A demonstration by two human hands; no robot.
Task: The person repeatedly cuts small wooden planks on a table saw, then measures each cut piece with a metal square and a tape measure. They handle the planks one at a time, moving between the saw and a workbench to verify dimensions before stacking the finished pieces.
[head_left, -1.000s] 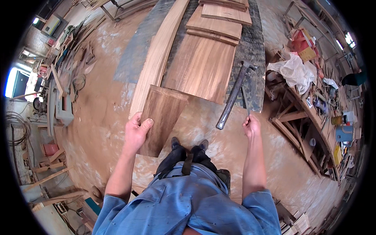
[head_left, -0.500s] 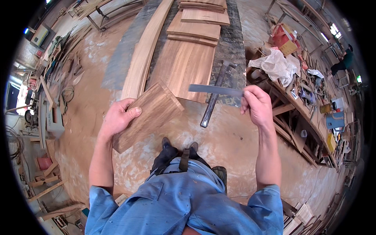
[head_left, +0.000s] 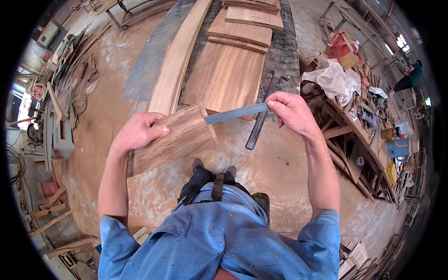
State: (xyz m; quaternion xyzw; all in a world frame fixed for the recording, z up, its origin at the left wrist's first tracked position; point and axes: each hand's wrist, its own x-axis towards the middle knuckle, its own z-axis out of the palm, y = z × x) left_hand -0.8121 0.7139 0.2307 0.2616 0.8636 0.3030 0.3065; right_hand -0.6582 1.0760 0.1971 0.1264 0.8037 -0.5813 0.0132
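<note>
My left hand [head_left: 143, 134] grips a dark-grained wooden board [head_left: 177, 140] by its left part, thumb on the face. My right hand [head_left: 284, 112] is closed on a flat grey metal strip, perhaps a file [head_left: 234, 111], whose far tip meets the grooved right end of that board. Beneath the strip a claw hammer [head_left: 254, 137] lies on the dark sheet-covered worktop [head_left: 284, 51], its handle jutting over the front edge. A broad wooden panel [head_left: 224, 74] lies behind, with shorter planks [head_left: 249, 18] stacked toward the back. Long pale boards [head_left: 175, 56] run along their left.
A cluttered workbench [head_left: 368, 140] with a white plastic bag [head_left: 331, 81] runs along the right. Offcuts and equipment [head_left: 60, 112] line the left wall. A person in dark clothing [head_left: 408, 77] is at the far right. My feet [head_left: 214, 168] stand on the dusty floor before the worktop.
The metal strip has swung up from beside the hammer and across leftward to the board's end. The board has tilted toward horizontal, and my right hand has moved left and up.
</note>
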